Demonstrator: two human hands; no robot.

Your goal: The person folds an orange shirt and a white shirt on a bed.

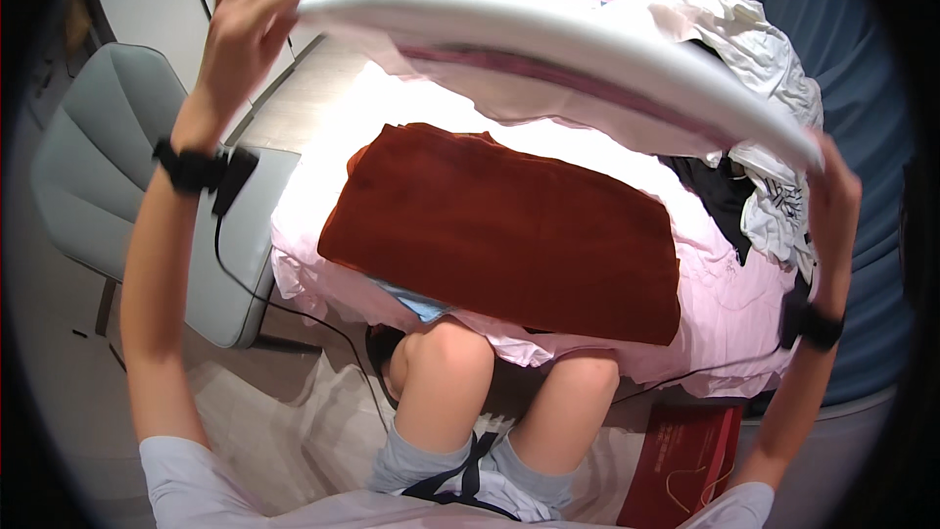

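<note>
Raised at the upper left, my left hand (257, 24) grips one end of a white cloth (548, 34). My right hand (832, 198), up at the right side, is closed on its other end. Between them the cloth is held up in the air over the bed, bowed and blurred, with a pinkish band along its lower part; which kind of piece it is I cannot tell. Below it a folded rust-brown cloth (509, 230) lies flat on the bed. A bit of light blue fabric (421, 302) sticks out under the brown cloth's near edge.
The pink-covered bed (729, 318) stands before my knees. White clothes (744, 34) and a black garment (720, 198) are heaped on its right. A grey chair (211, 279) is at the left, a red paper bag (676, 460) on the floor. Cables run from both wrist straps. Blue curtains (867, 284) hang right.
</note>
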